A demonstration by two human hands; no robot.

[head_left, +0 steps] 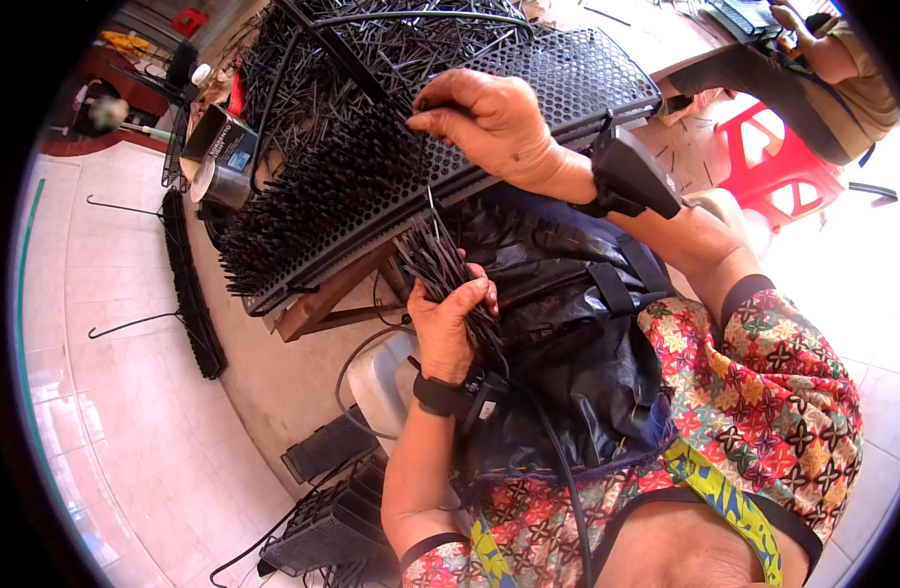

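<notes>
One perforated black tray (568, 69), one red plastic stool (778, 162), two hands, and countless black sticks (313, 196).

Single fisheye view from the head, facing steeply down and close over the lap, the perforated black tray (568, 78) and the tiled floor (107, 392); straight edges bent toward the dark round rim.

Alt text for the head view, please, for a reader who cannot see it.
The left hand grips a bundle of thin black sticks while the right hand pinches one at a black perforated board already bristling with sticks.
</notes>
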